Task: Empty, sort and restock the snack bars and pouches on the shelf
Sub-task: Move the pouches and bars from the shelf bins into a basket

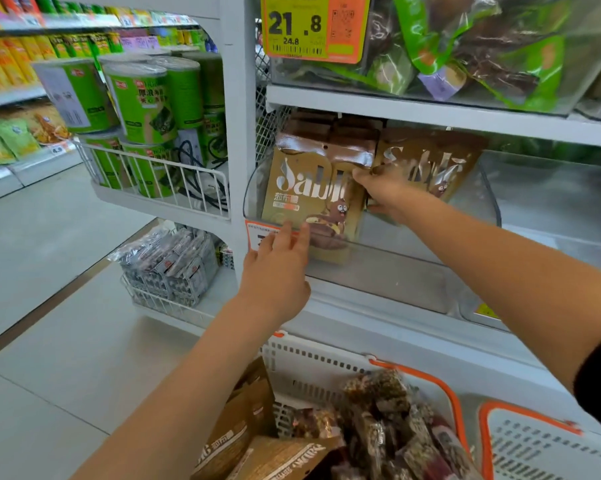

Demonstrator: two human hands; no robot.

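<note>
A row of tan and brown snack pouches (309,188) stands upright at the left end of a clear plastic shelf bin (413,268). My left hand (278,268) reaches up with straight fingers touching the bin's front edge below the front pouch. My right hand (382,188) is inside the bin and grips the right side of the pouches; another pouch (430,164) leans behind it. Below, a white basket with orange rim (326,358) holds more tan pouches (250,431) and several dark snack bars (389,420).
Green bags fill the clear bin (465,53) on the shelf above, beside a yellow price tag (313,26). A second white basket (541,445) sits at the lower right. Green canisters (146,105) stand in a wire rack at left, above silver packs (174,261).
</note>
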